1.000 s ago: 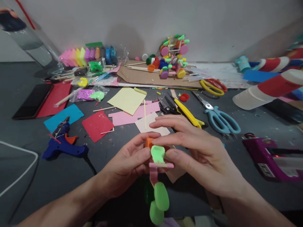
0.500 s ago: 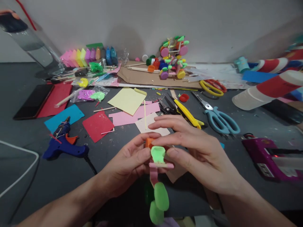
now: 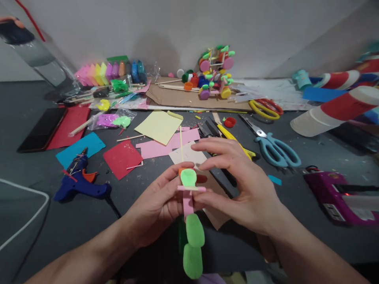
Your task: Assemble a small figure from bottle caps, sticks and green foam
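Note:
My left hand (image 3: 158,203) pinches a small handmade craft model (image 3: 188,203) in front of me. It has a pink strip down the middle, a short pink-wrapped stick across it, and a bright green clay pad on top. Two green oval pads hang at its near end, and an orange piece shows behind the top pad. My right hand (image 3: 239,181) curves round the model's right side with thumb and fingers spread apart. Its thumb tip lies by the cross-stick; whether it touches is unclear. Part of the model is hidden by my left fingers.
A blue glue gun (image 3: 83,181) lies left, near a red paper square (image 3: 122,157). Right are blue-handled scissors (image 3: 271,148) and a purple device (image 3: 328,197). A yellow-handled cutter (image 3: 229,134) lies beyond my right hand. Similar colourful models (image 3: 217,71) stand at the back.
The model has shifted slightly left and tilted in my left hand. My right fingers have lifted away from its top and spread wider, uncovering more of the tools behind.

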`<act>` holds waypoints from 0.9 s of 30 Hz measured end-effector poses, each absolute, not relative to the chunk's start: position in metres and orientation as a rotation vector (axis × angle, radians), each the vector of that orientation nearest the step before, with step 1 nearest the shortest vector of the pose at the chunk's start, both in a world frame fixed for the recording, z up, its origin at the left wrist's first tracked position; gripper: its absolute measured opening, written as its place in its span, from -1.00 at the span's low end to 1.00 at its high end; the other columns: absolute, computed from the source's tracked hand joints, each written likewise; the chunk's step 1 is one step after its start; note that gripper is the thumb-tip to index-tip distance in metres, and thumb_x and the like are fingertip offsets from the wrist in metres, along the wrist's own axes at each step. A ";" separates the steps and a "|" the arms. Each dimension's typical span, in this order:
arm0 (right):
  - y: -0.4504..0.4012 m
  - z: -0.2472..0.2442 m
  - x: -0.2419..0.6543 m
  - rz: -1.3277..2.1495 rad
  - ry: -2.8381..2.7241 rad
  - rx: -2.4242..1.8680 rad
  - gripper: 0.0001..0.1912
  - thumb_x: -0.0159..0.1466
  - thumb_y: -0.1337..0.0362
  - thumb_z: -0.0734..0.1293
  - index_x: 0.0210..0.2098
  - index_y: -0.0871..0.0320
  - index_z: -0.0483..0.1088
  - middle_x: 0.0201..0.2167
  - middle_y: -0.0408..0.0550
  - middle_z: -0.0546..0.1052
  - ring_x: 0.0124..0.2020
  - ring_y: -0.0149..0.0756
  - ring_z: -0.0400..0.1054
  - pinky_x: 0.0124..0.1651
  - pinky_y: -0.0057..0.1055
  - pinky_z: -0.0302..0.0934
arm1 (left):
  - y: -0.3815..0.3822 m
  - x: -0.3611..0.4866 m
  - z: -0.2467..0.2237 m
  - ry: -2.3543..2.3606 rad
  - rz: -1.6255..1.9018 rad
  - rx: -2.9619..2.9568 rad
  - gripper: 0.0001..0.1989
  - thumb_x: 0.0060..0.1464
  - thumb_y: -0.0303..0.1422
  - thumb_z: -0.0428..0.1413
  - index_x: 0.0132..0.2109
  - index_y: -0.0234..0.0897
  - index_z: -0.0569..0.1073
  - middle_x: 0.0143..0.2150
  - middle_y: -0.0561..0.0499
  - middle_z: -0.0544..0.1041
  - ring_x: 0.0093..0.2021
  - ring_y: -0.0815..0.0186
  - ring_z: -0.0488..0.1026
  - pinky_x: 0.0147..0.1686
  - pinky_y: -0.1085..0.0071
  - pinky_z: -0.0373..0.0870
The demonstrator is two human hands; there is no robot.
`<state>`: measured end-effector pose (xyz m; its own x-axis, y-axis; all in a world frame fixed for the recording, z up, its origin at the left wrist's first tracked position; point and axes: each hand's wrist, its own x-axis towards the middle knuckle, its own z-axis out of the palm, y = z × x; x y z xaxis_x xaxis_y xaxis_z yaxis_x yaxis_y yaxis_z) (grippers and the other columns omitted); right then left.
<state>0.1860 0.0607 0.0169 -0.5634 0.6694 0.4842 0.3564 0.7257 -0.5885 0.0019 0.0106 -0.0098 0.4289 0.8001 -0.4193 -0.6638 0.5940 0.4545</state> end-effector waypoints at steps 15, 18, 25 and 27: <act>0.062 0.006 0.181 0.399 -2.251 -0.704 -0.94 0.28 0.38 0.38 -0.26 0.11 0.42 0.04 0.06 0.50 0.13 -0.12 0.32 0.17 -0.05 0.23 | 0.018 -0.001 -0.021 0.888 1.057 0.420 -0.65 0.15 -0.28 0.23 0.08 -0.13 0.53 0.06 -0.03 0.61 -0.05 0.26 0.57 -0.03 0.37 0.49; 0.064 0.000 0.180 0.432 -2.250 -0.726 -0.95 0.28 0.36 0.39 -0.29 0.12 0.42 0.02 0.05 0.51 0.11 -0.12 0.31 0.15 -0.07 0.22 | 0.021 -0.007 -0.022 1.072 1.065 0.630 -0.57 0.17 -0.24 0.21 0.17 -0.14 0.46 0.23 -0.03 0.50 0.19 0.19 0.44 0.18 0.29 0.33; 0.069 -0.004 0.181 0.472 -2.270 -0.815 -0.95 0.32 0.35 0.35 -0.31 0.12 0.43 0.04 0.06 0.49 0.08 -0.13 0.31 0.14 -0.08 0.18 | 0.024 -0.016 -0.020 1.377 1.097 1.246 -0.72 0.25 -0.32 0.10 0.07 -0.21 0.53 0.12 -0.06 0.54 0.16 0.22 0.42 0.18 0.32 0.26; 0.071 -0.004 0.182 0.480 -2.270 -0.836 -0.95 0.32 0.33 0.35 -0.31 0.11 0.44 0.02 0.06 0.50 0.08 -0.13 0.31 0.13 -0.08 0.19 | 0.024 -0.015 -0.021 1.362 1.068 1.327 -0.73 0.26 -0.36 0.07 0.06 -0.21 0.53 0.09 -0.05 0.54 0.13 0.25 0.43 0.16 0.35 0.28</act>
<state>0.1819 0.0706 -0.0045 -0.5759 0.6772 0.4579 0.4338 0.7279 -0.5310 -0.0149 0.0242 -0.0209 0.0092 0.9990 -0.0433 0.1963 0.0406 0.9797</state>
